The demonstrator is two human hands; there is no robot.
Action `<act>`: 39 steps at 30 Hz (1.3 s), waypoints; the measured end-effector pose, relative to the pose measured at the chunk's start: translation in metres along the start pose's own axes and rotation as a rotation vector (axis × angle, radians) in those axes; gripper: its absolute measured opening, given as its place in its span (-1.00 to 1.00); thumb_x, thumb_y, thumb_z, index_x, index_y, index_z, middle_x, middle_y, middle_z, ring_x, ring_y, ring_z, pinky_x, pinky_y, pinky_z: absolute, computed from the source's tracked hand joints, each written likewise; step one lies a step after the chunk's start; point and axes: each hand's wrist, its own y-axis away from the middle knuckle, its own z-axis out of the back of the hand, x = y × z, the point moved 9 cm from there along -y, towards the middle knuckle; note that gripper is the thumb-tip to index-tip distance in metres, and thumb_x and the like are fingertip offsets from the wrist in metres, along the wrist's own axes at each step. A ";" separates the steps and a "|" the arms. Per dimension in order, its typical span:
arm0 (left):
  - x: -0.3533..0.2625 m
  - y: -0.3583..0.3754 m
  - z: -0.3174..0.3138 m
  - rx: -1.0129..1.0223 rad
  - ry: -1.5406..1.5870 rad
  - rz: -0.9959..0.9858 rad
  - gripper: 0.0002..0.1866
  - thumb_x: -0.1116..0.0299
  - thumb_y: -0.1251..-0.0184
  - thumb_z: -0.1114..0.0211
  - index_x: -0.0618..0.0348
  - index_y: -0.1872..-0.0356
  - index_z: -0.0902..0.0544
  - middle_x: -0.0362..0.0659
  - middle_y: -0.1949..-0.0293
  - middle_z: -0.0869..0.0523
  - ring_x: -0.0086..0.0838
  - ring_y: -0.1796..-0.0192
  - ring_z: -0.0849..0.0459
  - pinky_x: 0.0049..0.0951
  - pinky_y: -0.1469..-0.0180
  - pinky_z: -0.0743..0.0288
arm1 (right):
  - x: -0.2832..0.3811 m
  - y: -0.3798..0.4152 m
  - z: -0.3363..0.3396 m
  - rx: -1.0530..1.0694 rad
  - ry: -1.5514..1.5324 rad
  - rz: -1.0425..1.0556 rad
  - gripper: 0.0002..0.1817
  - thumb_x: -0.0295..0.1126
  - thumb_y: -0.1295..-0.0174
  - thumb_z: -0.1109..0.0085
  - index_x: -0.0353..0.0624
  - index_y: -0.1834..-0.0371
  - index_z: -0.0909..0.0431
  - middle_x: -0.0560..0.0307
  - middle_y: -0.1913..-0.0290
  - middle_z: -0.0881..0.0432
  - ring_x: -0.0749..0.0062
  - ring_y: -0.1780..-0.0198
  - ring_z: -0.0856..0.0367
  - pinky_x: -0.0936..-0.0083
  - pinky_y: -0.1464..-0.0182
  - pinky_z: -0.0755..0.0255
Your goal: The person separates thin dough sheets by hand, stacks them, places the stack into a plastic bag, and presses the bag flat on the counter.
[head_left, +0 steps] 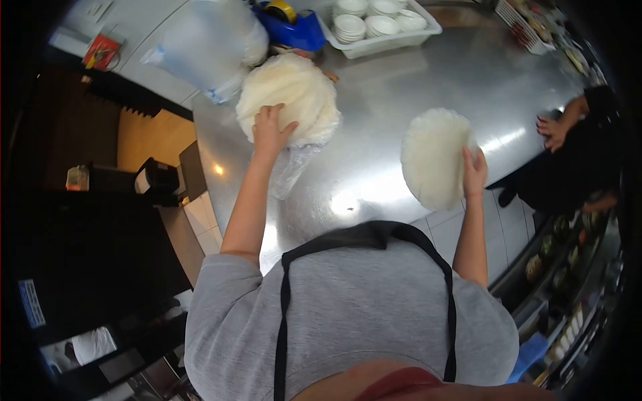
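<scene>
My left hand [271, 134] rests on a stack of round, pale, thin sheets [294, 90] that look like flatbread or dough wrappers. Its fingers lie on the top sheet with the thumb apart. Crumpled clear plastic [294, 167] sticks out from under the stack toward me. To the right, my right hand [474, 172] grips the edge of one round pale sheet [435, 157], with the fingers partly behind it. That sheet is held over the near edge of the steel table [371, 120].
A white tray [394, 48] of small stacked dishes stands at the back, beside a blue tape dispenser [301, 30]. Clear plastic bags [207, 50] lie back left. At right, another person's hand [554, 131] touches the table edge. A white basket [525, 28] sits back right.
</scene>
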 end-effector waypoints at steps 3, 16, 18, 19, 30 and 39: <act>-0.033 0.006 0.008 -0.039 0.285 -0.081 -0.38 0.17 0.06 -0.44 0.10 -0.08 -0.44 -0.06 0.04 -0.45 -0.22 -0.03 -0.43 -0.19 -0.01 -0.36 | 0.078 0.002 -0.047 0.231 -0.120 0.090 -0.61 -0.28 -0.22 -0.15 -0.38 0.03 -0.44 0.08 0.15 -0.55 0.47 0.08 -0.49 0.61 -0.02 -0.31; -0.071 0.088 -0.038 0.464 1.750 0.528 -0.42 0.17 -0.23 -0.24 0.11 -0.22 -0.25 -0.17 -0.07 -0.47 -0.48 -0.07 -0.47 -0.47 0.02 -0.43 | 0.140 0.050 -0.139 0.605 -0.927 -0.427 -0.67 -0.31 -0.29 -0.02 -0.26 -0.04 -0.42 0.12 0.03 -0.55 0.47 0.03 -0.53 0.56 0.02 -0.43; -0.056 0.107 -0.061 0.488 1.731 0.595 -0.51 0.28 -0.23 -0.25 0.15 -0.15 -0.33 -0.19 0.02 -0.56 -0.53 0.04 -0.56 -0.55 0.12 -0.49 | 0.085 0.063 -0.147 0.554 -0.827 -0.530 -0.70 -0.32 -0.27 -0.05 -0.26 0.00 -0.43 0.14 0.08 -0.56 0.48 0.07 -0.54 0.57 0.05 -0.43; -0.039 0.120 -0.082 0.484 1.577 0.660 -0.57 0.37 -0.22 -0.25 0.16 -0.10 -0.38 -0.22 0.11 -0.59 -0.57 0.15 -0.58 -0.60 0.21 -0.49 | 0.052 0.061 -0.145 0.586 -0.442 -0.405 -0.73 -0.34 -0.25 -0.07 -0.25 0.06 -0.44 0.15 0.14 -0.56 0.49 0.11 -0.53 0.58 0.08 -0.43; -0.033 0.138 -0.084 0.453 1.560 0.701 -0.62 0.60 -0.19 -0.17 0.30 -0.07 -0.42 -0.14 0.21 -0.61 -0.53 0.23 -0.61 -0.56 0.14 -0.58 | 0.062 0.045 -0.105 0.229 0.089 0.189 -0.70 -0.49 -0.03 -0.23 -0.20 0.15 -0.43 0.16 0.29 -0.53 0.47 0.24 -0.51 0.55 0.15 -0.41; -0.067 0.143 -0.081 0.564 1.547 0.634 -0.64 0.54 -0.22 -0.19 0.27 -0.06 -0.43 -0.17 0.17 -0.60 -0.54 0.19 -0.62 -0.57 0.14 -0.57 | 0.106 0.132 -0.192 0.815 -0.066 0.132 -0.76 -0.33 -0.05 -0.31 -0.18 0.37 -0.45 0.28 0.39 -0.49 0.63 0.35 -0.43 0.66 0.23 -0.38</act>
